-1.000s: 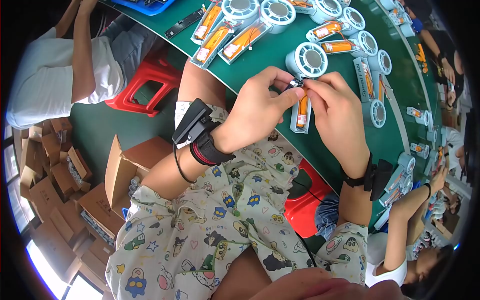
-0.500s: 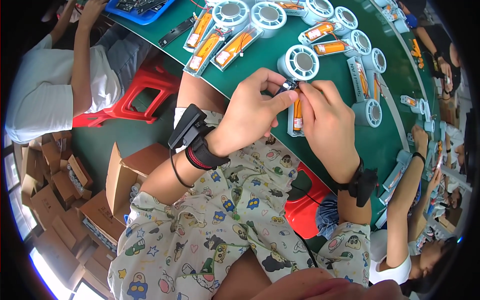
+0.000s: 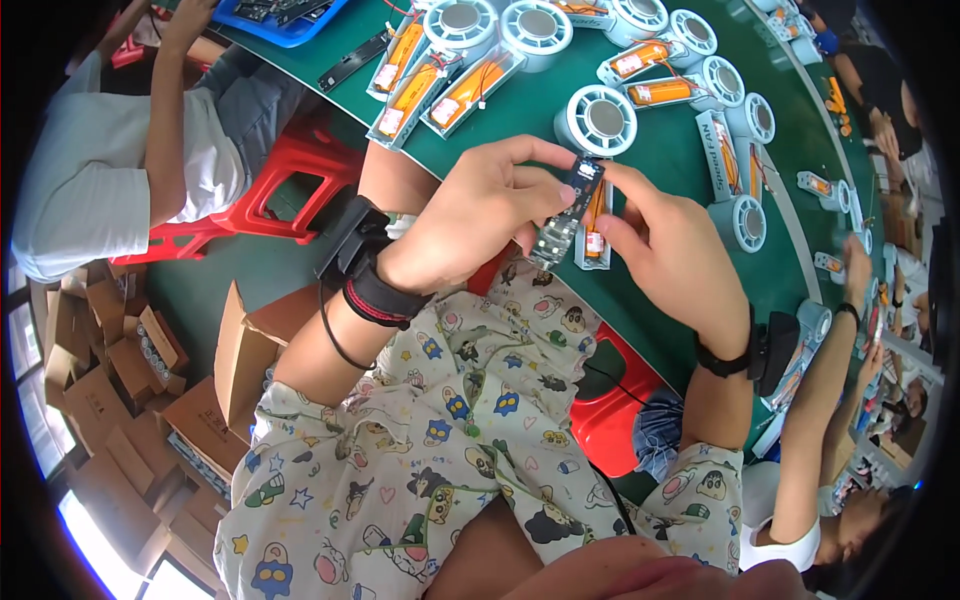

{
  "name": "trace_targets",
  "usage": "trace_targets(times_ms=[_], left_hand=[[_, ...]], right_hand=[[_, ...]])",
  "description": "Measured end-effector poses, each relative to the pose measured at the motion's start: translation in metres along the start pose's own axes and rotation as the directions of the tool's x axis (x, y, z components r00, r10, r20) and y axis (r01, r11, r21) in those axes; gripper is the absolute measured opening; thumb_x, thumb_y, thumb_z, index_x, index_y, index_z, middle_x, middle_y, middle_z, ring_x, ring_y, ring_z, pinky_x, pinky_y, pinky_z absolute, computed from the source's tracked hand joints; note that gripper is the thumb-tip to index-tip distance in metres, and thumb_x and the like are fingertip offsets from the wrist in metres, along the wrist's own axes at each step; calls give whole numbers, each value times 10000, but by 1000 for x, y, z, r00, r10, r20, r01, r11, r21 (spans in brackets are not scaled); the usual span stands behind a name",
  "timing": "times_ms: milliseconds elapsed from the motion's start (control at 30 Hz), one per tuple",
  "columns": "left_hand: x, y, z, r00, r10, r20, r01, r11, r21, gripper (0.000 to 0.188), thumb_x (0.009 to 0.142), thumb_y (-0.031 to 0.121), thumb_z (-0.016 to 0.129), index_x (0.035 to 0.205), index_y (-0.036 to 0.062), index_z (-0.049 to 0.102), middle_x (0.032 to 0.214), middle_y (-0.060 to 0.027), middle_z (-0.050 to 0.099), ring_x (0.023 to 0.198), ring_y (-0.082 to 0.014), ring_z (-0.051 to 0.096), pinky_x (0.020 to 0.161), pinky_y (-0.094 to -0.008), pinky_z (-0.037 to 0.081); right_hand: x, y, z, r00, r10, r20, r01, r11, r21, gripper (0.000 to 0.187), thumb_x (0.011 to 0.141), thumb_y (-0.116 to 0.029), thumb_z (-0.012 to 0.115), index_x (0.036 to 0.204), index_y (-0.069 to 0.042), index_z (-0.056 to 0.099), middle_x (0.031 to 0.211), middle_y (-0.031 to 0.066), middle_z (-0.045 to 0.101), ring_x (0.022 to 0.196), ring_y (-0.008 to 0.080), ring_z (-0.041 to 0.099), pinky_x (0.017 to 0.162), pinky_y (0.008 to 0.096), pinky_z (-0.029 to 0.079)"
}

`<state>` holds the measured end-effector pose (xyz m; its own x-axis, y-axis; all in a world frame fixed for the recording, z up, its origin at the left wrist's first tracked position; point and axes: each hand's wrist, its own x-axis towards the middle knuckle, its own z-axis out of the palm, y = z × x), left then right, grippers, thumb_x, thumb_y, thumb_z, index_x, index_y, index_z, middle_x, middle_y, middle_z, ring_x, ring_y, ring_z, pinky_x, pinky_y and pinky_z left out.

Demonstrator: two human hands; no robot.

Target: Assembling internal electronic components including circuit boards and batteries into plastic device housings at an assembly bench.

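Between the thumb and fingers of my left hand point(image 3: 475, 210) is a narrow black circuit board point(image 3: 566, 222), tilted, with pale components along its face. Beneath and beside it lies a light-blue handheld fan point(image 3: 603, 118), its round head away from me and its handle toward me. An orange battery point(image 3: 596, 218) shows in the open handle, partly covered by the board. My right hand point(image 3: 685, 245) is at the handle's right side, thumb and index finger apart. Its index fingertip comes close to the board's upper end; whether they touch I cannot tell.
Several more open fans point(image 3: 462, 95) with orange batteries and loose wires lie on the green table point(image 3: 655, 300). A blue tray point(image 3: 270, 30) of black boards stands at the far left, near a loose board point(image 3: 353, 62). Co-workers sit on both sides; cardboard boxes point(image 3: 110, 430) fill the left floor.
The circuit board has swung into view, now lying lengthwise along the handle. My left hand has shifted slightly left, and my right hand has spread its fingers and moved right.
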<state>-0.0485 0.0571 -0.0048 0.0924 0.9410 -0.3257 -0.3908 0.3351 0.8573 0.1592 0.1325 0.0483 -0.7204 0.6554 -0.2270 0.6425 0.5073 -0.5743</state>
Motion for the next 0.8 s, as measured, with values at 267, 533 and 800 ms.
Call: trace_targets(times_ms=[267, 533, 800], left_hand=[[2, -16, 45, 971, 108, -214, -127, 989, -74, 339, 935, 17, 694, 1205, -87, 519, 905, -77, 604, 683, -122, 659, 489, -256, 551], [9, -26, 55, 937, 197, -289, -174, 979, 104, 278, 958, 6, 664, 1147, -48, 468, 902, -61, 540, 627, -111, 635, 444, -252, 552], [10, -14, 57, 967, 105, -233, -73, 987, 143, 238, 981, 35, 643, 1094, -36, 445, 867, -77, 542, 547, -125, 611, 405, -277, 532]], right_hand=[[16, 29, 2, 982, 166, 86, -178, 695, 697, 121, 990, -97, 644, 1059, -9, 598, 917, 42, 665, 796, 115, 692, 621, 272, 595], [18, 40, -1, 974, 186, 128, -213, 571, 793, 111, 980, -91, 663, 1032, -12, 606, 931, 50, 663, 809, 114, 686, 641, 258, 595], [22, 44, 7, 970, 221, 98, -219, 634, 741, 93, 990, -123, 654, 1016, -39, 623, 912, 21, 650, 799, 82, 641, 630, 234, 574]])
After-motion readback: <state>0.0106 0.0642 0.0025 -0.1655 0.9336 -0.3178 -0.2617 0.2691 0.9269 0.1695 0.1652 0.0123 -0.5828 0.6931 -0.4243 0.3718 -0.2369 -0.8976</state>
